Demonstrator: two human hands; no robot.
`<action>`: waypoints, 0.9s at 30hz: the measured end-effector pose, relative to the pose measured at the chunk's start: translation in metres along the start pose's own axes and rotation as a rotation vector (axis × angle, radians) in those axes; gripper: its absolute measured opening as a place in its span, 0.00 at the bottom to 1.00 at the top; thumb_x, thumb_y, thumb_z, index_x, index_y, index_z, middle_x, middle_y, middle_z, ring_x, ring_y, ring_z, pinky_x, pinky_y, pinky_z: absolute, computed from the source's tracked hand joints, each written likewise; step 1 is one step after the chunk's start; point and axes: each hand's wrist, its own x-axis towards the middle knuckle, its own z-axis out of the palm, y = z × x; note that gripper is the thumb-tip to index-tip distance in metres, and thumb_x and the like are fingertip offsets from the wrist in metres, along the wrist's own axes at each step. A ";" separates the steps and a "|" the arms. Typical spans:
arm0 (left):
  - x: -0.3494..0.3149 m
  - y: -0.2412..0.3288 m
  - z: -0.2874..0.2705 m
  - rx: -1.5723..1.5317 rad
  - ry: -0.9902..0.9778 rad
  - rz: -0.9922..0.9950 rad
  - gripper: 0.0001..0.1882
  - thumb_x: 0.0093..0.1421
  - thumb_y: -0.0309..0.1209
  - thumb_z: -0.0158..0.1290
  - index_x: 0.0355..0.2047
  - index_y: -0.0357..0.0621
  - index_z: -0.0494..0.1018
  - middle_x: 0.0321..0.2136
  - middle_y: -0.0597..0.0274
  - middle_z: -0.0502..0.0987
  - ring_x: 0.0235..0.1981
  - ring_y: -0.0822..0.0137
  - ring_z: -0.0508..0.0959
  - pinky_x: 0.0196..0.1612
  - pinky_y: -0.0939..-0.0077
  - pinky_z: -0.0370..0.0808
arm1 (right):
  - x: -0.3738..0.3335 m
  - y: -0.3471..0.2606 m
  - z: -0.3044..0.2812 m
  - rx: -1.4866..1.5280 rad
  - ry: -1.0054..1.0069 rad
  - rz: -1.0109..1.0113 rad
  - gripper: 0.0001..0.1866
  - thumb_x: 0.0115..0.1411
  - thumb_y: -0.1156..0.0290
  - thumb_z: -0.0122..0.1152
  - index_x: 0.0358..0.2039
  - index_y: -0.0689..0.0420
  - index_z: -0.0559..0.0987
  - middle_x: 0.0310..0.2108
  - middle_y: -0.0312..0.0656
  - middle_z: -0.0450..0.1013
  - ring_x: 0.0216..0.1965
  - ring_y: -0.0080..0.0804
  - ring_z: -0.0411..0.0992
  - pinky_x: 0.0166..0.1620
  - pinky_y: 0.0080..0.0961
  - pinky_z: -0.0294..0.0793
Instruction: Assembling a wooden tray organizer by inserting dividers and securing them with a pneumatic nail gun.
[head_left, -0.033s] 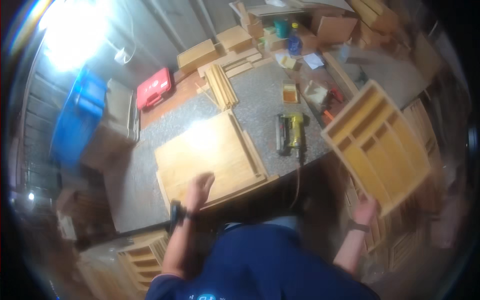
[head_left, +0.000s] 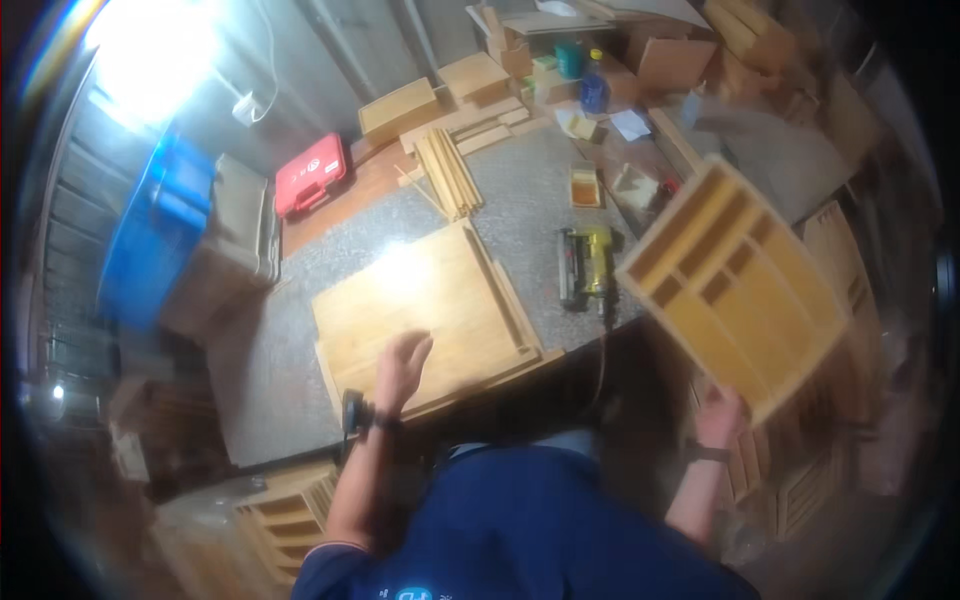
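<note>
Nothing has shifted since the earlier frame: your right hand (head_left: 718,418) still grips the lower edge of the wooden divider tray (head_left: 735,285), held tilted off the right end of the desk (head_left: 262,385). Your left hand (head_left: 400,365) rests open, fingers spread, on the flat wooden panel (head_left: 425,300) lying on the desk. Just right of the panel sits a yellow nail gun (head_left: 587,265); beyond it, a bundle of wooden strips (head_left: 447,172).

Tilted compartmented wooden tray (head_left: 735,290), flat board (head_left: 425,300)
</note>
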 end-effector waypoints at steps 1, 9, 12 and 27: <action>0.016 -0.030 -0.016 -0.060 0.033 0.034 0.23 0.71 0.42 0.58 0.54 0.32 0.79 0.50 0.39 0.83 0.52 0.52 0.84 0.54 0.61 0.79 | -0.044 0.031 0.037 -0.020 -0.057 0.109 0.18 0.67 0.74 0.57 0.56 0.64 0.74 0.50 0.51 0.78 0.45 0.44 0.81 0.48 0.35 0.88; 0.040 -0.126 -0.142 -0.324 0.100 -0.332 0.25 0.76 0.46 0.52 0.57 0.34 0.76 0.44 0.55 0.84 0.42 0.68 0.81 0.46 0.71 0.77 | -0.246 0.248 0.201 -0.398 -0.412 0.663 0.17 0.69 0.72 0.55 0.53 0.69 0.68 0.40 0.62 0.78 0.36 0.55 0.83 0.41 0.42 0.89; 0.004 -0.179 -0.186 -0.152 0.492 -0.181 0.23 0.76 0.43 0.50 0.49 0.29 0.76 0.39 0.45 0.84 0.39 0.53 0.83 0.45 0.58 0.78 | -0.285 0.301 0.243 -0.523 -0.532 0.850 0.17 0.68 0.72 0.56 0.51 0.69 0.67 0.37 0.62 0.78 0.36 0.54 0.84 0.38 0.41 0.89; 0.017 -0.250 -0.155 0.220 0.516 -0.343 0.16 0.71 0.33 0.54 0.45 0.28 0.81 0.39 0.36 0.84 0.40 0.41 0.84 0.46 0.52 0.77 | -0.252 0.379 0.235 -0.741 -0.536 0.920 0.20 0.70 0.65 0.57 0.53 0.69 0.69 0.30 0.56 0.79 0.27 0.45 0.82 0.31 0.38 0.87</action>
